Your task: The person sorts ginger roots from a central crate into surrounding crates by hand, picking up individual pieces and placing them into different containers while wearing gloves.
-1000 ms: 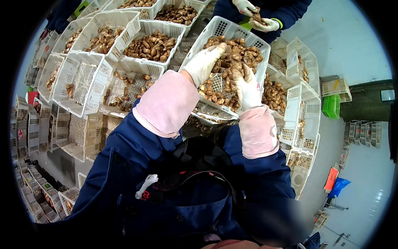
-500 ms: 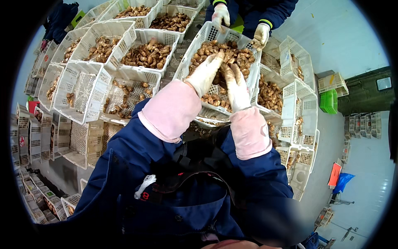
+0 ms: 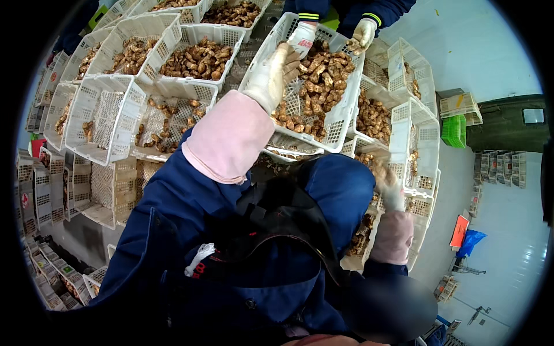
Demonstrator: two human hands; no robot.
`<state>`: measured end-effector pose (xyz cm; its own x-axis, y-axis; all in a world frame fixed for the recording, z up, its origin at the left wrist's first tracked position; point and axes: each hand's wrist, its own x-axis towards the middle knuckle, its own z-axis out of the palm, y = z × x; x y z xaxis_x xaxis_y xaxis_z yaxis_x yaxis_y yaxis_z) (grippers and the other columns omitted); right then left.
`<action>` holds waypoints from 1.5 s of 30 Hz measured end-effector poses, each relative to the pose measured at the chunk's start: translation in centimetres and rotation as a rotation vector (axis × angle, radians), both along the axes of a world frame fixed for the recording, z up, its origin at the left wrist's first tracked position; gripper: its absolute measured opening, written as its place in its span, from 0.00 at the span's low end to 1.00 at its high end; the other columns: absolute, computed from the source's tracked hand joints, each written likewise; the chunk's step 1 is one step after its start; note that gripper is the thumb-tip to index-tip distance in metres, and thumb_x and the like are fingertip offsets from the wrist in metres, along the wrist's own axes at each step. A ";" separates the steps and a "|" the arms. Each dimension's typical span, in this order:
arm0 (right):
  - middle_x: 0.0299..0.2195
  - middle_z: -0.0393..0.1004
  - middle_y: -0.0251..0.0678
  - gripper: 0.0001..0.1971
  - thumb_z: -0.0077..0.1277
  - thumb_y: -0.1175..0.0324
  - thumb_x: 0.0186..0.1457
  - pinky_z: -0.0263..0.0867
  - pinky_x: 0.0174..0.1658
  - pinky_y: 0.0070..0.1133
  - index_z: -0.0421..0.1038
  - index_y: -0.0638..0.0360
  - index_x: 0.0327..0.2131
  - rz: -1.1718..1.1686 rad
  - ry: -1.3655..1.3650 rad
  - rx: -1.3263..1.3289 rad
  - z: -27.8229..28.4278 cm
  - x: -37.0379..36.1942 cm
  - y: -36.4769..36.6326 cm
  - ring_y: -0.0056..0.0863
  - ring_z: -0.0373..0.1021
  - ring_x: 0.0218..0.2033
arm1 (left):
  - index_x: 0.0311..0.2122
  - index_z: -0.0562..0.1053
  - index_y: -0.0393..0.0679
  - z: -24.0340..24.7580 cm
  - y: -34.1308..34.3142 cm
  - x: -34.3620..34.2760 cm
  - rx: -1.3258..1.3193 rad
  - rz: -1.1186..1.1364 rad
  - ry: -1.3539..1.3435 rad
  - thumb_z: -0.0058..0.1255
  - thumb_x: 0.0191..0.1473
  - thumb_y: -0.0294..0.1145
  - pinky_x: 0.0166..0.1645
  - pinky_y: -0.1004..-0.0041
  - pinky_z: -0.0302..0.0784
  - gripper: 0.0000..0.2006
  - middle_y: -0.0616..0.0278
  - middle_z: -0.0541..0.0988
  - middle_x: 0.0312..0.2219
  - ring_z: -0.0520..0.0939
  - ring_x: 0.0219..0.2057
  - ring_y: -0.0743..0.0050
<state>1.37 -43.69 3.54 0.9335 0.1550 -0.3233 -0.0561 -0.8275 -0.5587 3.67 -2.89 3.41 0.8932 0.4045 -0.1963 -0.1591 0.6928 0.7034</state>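
A white slotted basket (image 3: 345,109) heaped with brown lumpy pieces (image 3: 316,81) stands in front of me. My left hand (image 3: 276,72), in a white glove with a pink sleeve cover, lies on the pieces beside the basket's left wall, fingers slightly curled. My right hand (image 3: 390,185), also gloved, is blurred low on the right, over a lower basket (image 3: 426,202) of the same pieces. Whether it holds anything is unclear. A co-worker's two gloved hands (image 3: 303,34) (image 3: 362,32) are at the basket's far rim.
More white baskets of brown pieces surround the middle one: (image 3: 199,55), (image 3: 133,49), a nearly empty one (image 3: 167,121), and others on the right (image 3: 375,118). Empty baskets are stacked at the left (image 3: 43,190). A green crate (image 3: 454,130) sits on the floor at right.
My right hand has left the middle basket and swung down to the right, over the lower basket. My left hand stays in the middle basket. The co-worker's hands have come to its far rim.
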 end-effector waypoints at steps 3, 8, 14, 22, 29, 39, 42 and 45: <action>0.43 0.78 0.43 0.24 0.47 0.51 0.58 0.67 0.53 0.28 0.70 0.51 0.54 -0.040 0.244 -0.502 -3.7 -5.1 -7.8 0.36 0.74 0.47 | 0.55 0.64 0.36 -0.8 1.1 -0.5 -0.026 -0.042 -0.013 0.42 0.64 0.45 0.57 0.65 0.69 0.24 0.52 0.73 0.49 0.74 0.52 0.62; 0.46 0.75 0.47 0.30 0.52 0.61 0.54 0.70 0.50 0.32 0.60 0.46 0.61 0.008 -0.044 -0.471 -4.7 -1.1 -9.4 0.39 0.74 0.44 | 0.54 0.66 0.36 -1.2 1.0 0.1 -0.068 -0.052 -0.027 0.41 0.64 0.46 0.57 0.64 0.69 0.24 0.52 0.73 0.48 0.74 0.50 0.61; 0.47 0.73 0.43 0.18 0.47 0.64 0.57 0.66 0.52 0.30 0.68 0.52 0.52 0.557 -0.283 -0.300 -0.7 10.3 11.9 0.42 0.70 0.49 | 0.48 0.71 0.40 -1.1 0.0 1.5 -0.136 -0.115 -0.036 0.44 0.62 0.48 0.54 0.63 0.70 0.20 0.58 0.78 0.40 0.77 0.44 0.66; 0.67 0.47 0.33 0.32 0.42 0.70 0.60 0.63 0.58 0.34 0.46 0.45 0.66 1.119 -0.088 -1.034 -15.4 18.9 24.7 0.35 0.60 0.61 | 0.56 0.64 0.37 -0.4 1.1 2.3 0.055 -0.158 -0.136 0.40 0.63 0.52 0.56 0.63 0.68 0.29 0.54 0.74 0.48 0.74 0.50 0.61; 0.57 0.64 0.35 0.32 0.53 0.68 0.53 0.69 0.49 0.27 0.55 0.46 0.62 1.045 -0.135 -1.311 -13.1 17.8 27.2 0.32 0.67 0.54 | 0.51 0.69 0.41 -0.5 2.3 1.7 -0.013 -0.098 -0.129 0.43 0.63 0.45 0.49 0.72 0.74 0.19 0.61 0.78 0.41 0.78 0.42 0.73; 0.46 0.75 0.46 0.24 0.50 0.52 0.55 0.68 0.49 0.30 0.69 0.51 0.52 0.617 -0.165 -0.668 -10.0 17.8 22.2 0.44 0.73 0.46 | 0.51 0.70 0.35 -0.3 3.6 1.6 0.174 -0.098 -0.065 0.48 0.61 0.39 0.46 0.79 0.75 0.19 0.58 0.77 0.43 0.78 0.42 0.74; 0.47 0.73 0.48 0.28 0.53 0.54 0.56 0.68 0.48 0.28 0.64 0.59 0.56 0.418 -0.149 -0.182 -3.2 14.4 22.5 0.40 0.74 0.43 | 0.54 0.70 0.39 -0.5 3.5 1.0 0.314 -0.111 -0.013 0.46 0.62 0.37 0.50 0.73 0.73 0.19 0.61 0.76 0.47 0.77 0.46 0.73; 0.46 0.74 0.50 0.27 0.50 0.64 0.61 0.71 0.45 0.24 0.56 0.67 0.58 0.079 0.242 0.681 -1.7 12.1 21.0 0.36 0.74 0.42 | 0.56 0.69 0.42 -1.0 2.8 0.9 0.327 -0.249 -0.080 0.45 0.62 0.36 0.54 0.70 0.70 0.19 0.60 0.75 0.50 0.76 0.50 0.70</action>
